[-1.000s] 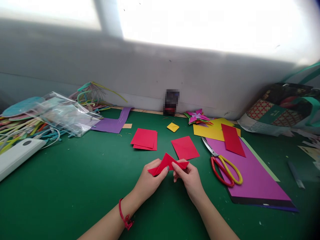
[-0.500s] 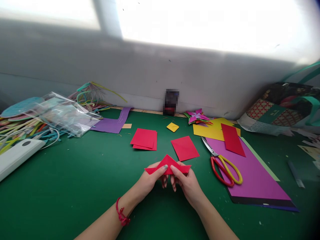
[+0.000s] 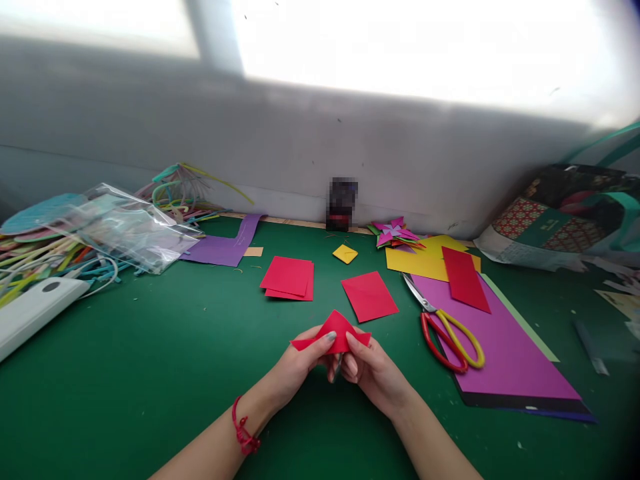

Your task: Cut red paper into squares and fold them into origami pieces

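Note:
A red sheet of paper [image 3: 339,331], bent with its point away from me, is held up between both hands above the green tabletop. My left hand [image 3: 311,351] pinches its left part, thumb on top and fingers underneath. My right hand [image 3: 368,357] grips the right part the same way, its thumb pressed on the paper. The fingers below are partly hidden. Just beyond lie a single red square of paper [image 3: 370,297] on the right and a small stack of red squares [image 3: 288,277] on the left.
Scissors [image 3: 450,333] with red and yellow handles lie on purple paper [image 3: 510,360] at right. Folded paper stars [image 3: 395,232] and a small yellow folded piece [image 3: 345,253] sit behind. Pipe cleaners, a plastic bag [image 3: 145,230] and a white device [image 3: 40,310] fill the left. A bag [image 3: 540,223] stands far right.
The right corner of the red paper has bent inward and the sheet looks narrower. My right thumb has shifted slightly right; my left hand has hardly moved.

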Tool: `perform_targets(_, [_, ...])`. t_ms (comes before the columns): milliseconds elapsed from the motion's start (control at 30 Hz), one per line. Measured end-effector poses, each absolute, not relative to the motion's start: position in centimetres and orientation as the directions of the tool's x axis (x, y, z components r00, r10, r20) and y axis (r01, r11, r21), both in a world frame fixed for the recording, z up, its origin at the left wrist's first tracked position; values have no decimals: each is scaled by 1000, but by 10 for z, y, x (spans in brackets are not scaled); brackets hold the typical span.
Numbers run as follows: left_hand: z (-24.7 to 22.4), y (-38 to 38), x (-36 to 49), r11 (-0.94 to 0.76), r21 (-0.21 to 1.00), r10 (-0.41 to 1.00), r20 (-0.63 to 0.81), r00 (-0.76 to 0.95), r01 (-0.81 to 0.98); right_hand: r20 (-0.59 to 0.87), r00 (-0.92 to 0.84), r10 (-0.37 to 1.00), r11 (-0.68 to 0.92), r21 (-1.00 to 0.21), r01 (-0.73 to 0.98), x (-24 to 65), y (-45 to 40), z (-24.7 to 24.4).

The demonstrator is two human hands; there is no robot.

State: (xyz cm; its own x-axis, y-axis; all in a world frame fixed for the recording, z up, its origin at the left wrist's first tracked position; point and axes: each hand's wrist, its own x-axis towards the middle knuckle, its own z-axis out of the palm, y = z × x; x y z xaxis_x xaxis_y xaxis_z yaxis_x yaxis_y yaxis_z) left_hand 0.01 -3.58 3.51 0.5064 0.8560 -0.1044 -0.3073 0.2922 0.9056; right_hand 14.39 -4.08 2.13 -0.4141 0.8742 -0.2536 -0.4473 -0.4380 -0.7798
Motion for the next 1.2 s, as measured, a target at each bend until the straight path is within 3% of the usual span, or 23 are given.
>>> perform_targets(200, [27,-30,-1,326,892,846,-126,518,-315,-257,-252,933,-344,-842,-415,147,-35,19])
perform_targets(400, [32,-29,-3,428,869,727,-168,666,-248,-239,-140,961,-276,-876,-395,165,-28,15])
perform_targets(600, [33,-33,-3,426,894,703,-232,672,-137,-229,-342,911,-309,-930,-200,169,-32,20])
perform_targets(700, [32,-33,-4,385,922,683,-248,687,-50,-232,-339,912,-293,-946,-141,163,-33,23])
perform_targets(900, [30,-32,-3,338,938,736,-212,643,-77,-258,-301,918,-322,-928,-188,157,-32,21])
perform_targets(1200, [34,-32,-3,282,950,719,-118,685,-132,-317,-389,865,-450,-833,-322,154,-33,21])
